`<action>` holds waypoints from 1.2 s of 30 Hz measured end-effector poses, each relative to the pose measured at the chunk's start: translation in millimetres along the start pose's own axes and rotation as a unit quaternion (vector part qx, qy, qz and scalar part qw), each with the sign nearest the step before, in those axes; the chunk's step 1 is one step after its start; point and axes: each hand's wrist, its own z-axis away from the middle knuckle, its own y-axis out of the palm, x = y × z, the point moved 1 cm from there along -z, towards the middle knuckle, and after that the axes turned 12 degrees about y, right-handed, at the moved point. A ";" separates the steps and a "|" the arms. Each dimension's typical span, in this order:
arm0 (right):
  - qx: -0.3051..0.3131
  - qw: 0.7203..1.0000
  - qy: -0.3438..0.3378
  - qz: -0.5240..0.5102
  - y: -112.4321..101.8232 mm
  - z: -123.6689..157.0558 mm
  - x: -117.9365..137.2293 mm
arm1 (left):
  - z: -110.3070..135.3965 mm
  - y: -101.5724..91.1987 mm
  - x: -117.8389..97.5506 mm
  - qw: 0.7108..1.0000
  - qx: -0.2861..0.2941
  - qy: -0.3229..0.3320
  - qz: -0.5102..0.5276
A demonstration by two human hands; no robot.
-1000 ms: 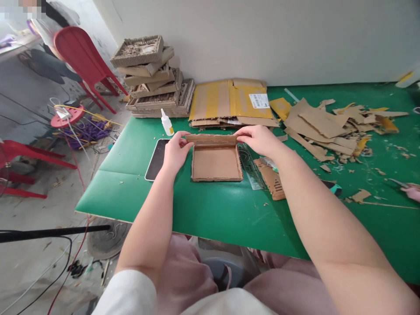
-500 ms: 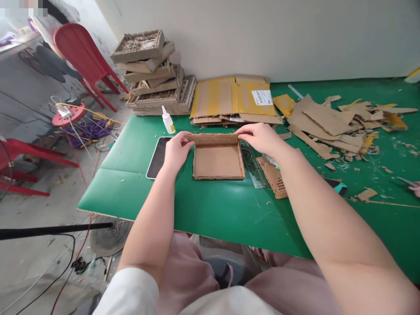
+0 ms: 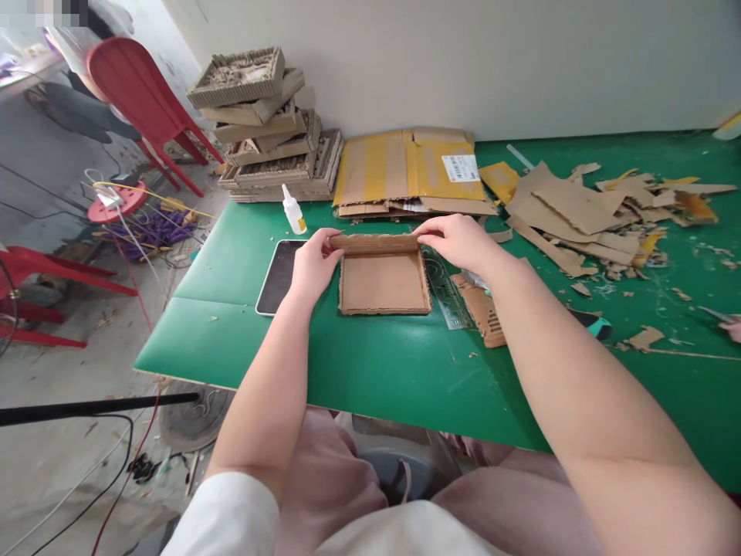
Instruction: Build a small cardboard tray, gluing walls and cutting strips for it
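A shallow brown cardboard tray (image 3: 383,284) lies on the green table (image 3: 370,363) in front of me. Along its far edge stands a corrugated cardboard strip (image 3: 375,243). My left hand (image 3: 312,262) pinches the strip's left end, and my right hand (image 3: 457,239) pinches its right end. Both hands press the strip against the tray's far side.
A phone (image 3: 278,276) lies left of the tray, a small glue bottle (image 3: 293,209) behind it. A clear ruler (image 3: 443,289) and a cardboard piece (image 3: 480,309) lie to the right. Stacked cardboard trays (image 3: 266,131), flattened boxes (image 3: 405,174) and scraps (image 3: 602,212) line the far side. Another person's fingertips (image 3: 730,329) show at the right edge.
My hands stay pinched on the strip's two ends at the tray's far edge. Only the view has shifted slightly.
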 end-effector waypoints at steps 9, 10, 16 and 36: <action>0.000 1.000 0.006 0.009 0.7 1.9 3.5 | -0.9 3.7 1.9 0.999 0.011 0.034 -0.007; 0.001 1.000 0.007 0.009 0.6 2.0 3.8 | -1.0 3.9 2.0 0.999 0.010 0.036 -0.007; 0.003 1.000 0.008 -0.004 0.7 0.1 1.5 | -0.7 4.3 2.0 0.999 0.011 0.038 -0.016; -0.004 1.000 -0.002 -0.002 1.7 -0.5 -1.4 | 1.2 4.1 1.1 0.998 0.014 0.054 -0.015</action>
